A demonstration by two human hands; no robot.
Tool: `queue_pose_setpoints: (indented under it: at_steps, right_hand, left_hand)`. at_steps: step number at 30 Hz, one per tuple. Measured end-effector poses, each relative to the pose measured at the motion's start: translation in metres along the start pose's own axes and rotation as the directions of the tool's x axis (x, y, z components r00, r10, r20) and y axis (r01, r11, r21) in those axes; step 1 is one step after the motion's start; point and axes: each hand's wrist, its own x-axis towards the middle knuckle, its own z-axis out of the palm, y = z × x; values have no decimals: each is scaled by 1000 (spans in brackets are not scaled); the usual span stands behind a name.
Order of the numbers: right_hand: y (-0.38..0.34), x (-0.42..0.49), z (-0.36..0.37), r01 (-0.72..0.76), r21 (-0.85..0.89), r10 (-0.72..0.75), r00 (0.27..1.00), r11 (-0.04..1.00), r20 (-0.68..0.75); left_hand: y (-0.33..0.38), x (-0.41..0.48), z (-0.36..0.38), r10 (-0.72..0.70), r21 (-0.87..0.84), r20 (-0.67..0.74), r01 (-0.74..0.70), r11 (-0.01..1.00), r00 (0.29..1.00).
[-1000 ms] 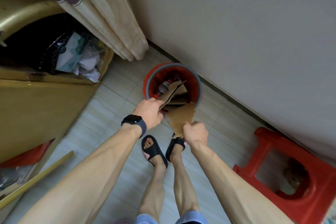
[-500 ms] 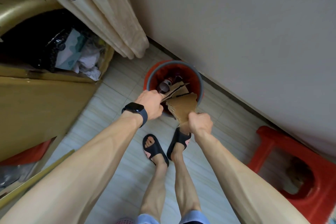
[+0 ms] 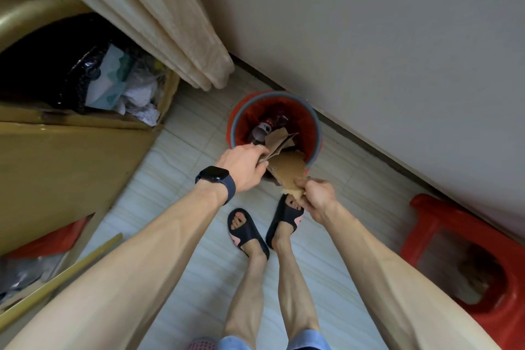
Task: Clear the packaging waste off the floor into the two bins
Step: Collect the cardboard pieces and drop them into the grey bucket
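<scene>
A red bin [image 3: 316, 133] with a grey rim stands on the tiled floor by the wall, holding a dark plastic bottle [image 3: 260, 131]. A torn piece of brown cardboard [image 3: 287, 169] lies over its near rim, and folded cardboard [image 3: 279, 139] juts into the bin. My left hand [image 3: 244, 166], with a black watch on the wrist, grips the folded cardboard at the near rim. My right hand [image 3: 316, 197] pinches the lower edge of the torn piece just in front of the bin.
A large cardboard box [image 3: 65, 167] lined with a black bag and holding paper waste stands at the left. A curtain [image 3: 170, 34] hangs behind it. A red plastic stool [image 3: 468, 239] is at the right. My sandalled feet [image 3: 264, 224] stand just before the bin.
My right hand has dropped slightly toward me with the torn cardboard. My left hand stays at the bin's near rim, still gripping the folded cardboard.
</scene>
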Motion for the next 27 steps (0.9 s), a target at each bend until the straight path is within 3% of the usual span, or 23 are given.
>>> queue_pose_setpoints:
  at_steps: [2,4,6,8,10,12,15,18,21,24,27]
  right_hand:
    - [-2,9,2,58,-31,-61,993,998,-96]
    - [-5,26,6,108,-336,-174,969,936,-175]
    - [-9,41,14,124,-494,-254,946,860,-203]
    - [-12,57,24,169,-349,-220,969,922,-114]
    - [-8,65,36,139,-102,-131,988,985,87]
    - [2,66,39,162,-140,-132,971,977,200]
    - [25,67,27,218,-299,-193,975,929,111]
    - [36,43,11,123,-222,-96,987,967,132]
    - [36,17,-3,116,-187,-79,978,975,192]
    - [33,5,-19,112,-154,-92,987,982,129]
    - [25,-6,-33,83,-92,-73,992,992,101]
  left_hand:
    - [-4,3,1,-8,-49,-28,7,999,1000]
    - [-10,9,1,-8,-56,-47,5,998,999]
    - [-15,15,0,5,-38,-51,-7,999,999]
    - [-17,20,1,20,-48,-56,-23,999,998]
    - [-19,25,6,17,-95,-53,-22,995,998]
    - [-19,26,10,2,-125,-26,-5,992,1000]
    - [-17,21,20,-13,-142,41,19,990,999]
    - [-9,14,23,31,-121,68,-23,992,997]
    - [5,7,22,100,31,64,-102,994,993]
    - [20,-4,19,154,170,23,-156,973,988]
    - [35,-13,19,170,196,44,-175,965,985]
